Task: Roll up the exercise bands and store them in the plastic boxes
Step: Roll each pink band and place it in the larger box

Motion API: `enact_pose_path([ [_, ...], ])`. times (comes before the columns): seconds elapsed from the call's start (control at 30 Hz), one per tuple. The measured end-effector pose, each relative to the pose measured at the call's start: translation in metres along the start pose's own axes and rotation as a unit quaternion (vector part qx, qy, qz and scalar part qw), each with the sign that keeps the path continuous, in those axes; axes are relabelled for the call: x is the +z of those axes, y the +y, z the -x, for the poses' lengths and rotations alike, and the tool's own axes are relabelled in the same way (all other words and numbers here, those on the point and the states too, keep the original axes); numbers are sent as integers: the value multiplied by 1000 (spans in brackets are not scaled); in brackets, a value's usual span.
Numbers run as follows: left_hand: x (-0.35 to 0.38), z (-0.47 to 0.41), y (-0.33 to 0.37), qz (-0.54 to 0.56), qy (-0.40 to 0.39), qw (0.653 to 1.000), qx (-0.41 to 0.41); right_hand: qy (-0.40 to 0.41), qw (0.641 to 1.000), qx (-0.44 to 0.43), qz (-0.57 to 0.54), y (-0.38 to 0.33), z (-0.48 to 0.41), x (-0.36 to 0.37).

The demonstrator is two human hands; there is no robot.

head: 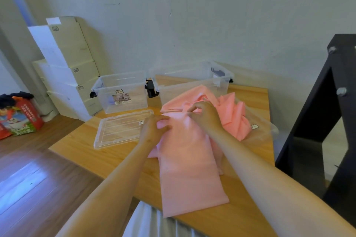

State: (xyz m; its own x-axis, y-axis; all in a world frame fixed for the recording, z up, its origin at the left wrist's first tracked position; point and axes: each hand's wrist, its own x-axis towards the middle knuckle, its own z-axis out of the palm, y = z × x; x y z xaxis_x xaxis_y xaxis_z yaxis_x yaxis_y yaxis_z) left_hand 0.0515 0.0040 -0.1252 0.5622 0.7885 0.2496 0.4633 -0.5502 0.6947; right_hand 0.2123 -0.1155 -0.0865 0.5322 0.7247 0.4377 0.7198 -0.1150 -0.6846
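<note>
A wide pink exercise band [189, 169] lies flat along the wooden table [107, 159], its near end hanging over the front edge. More pink band [234, 115] lies crumpled behind it to the right. My left hand [154, 128] pinches the band's far left edge. My right hand [205, 114] pinches the same far end near the middle. Two clear plastic boxes stand open at the back: one on the left [121, 92], one on the right [194, 81].
A clear lid [121, 131] lies flat in front of the left box; another clear lid [264, 131] sits under the crumpled band at right. White cartons [67, 67] are stacked by the wall. A black frame [327, 111] stands on the right. A red bag [21, 117] rests on the floor.
</note>
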Motion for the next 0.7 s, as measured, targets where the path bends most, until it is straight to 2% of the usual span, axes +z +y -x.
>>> enact_pose_path([
  [0.1,-1,-4,4,-1,-5,1000,4,-8,997,33,-63,-12,-2,-14],
  [0.2,-1,-3,12,53,-21,998,-3,-21,991,54,-120,-15,0,-22],
  [0.33,-4,2,32,50,-22,997,63,-66,987,62,-135,-17,9,-33],
  [0.43,-13,14,44,88,-43,993,63,-179,975,65,-113,-12,21,-49],
  [0.5,-19,25,39,79,-97,989,76,-278,953,83,-88,-7,32,-59],
  [0.53,-21,32,34,69,-130,986,78,-299,947,85,-76,-4,37,-60],
  [0.6,-23,50,25,63,-179,979,73,-275,957,77,-42,2,43,-56],
  [0.7,-19,66,16,83,-142,984,63,-224,974,25,33,11,46,-40],
])
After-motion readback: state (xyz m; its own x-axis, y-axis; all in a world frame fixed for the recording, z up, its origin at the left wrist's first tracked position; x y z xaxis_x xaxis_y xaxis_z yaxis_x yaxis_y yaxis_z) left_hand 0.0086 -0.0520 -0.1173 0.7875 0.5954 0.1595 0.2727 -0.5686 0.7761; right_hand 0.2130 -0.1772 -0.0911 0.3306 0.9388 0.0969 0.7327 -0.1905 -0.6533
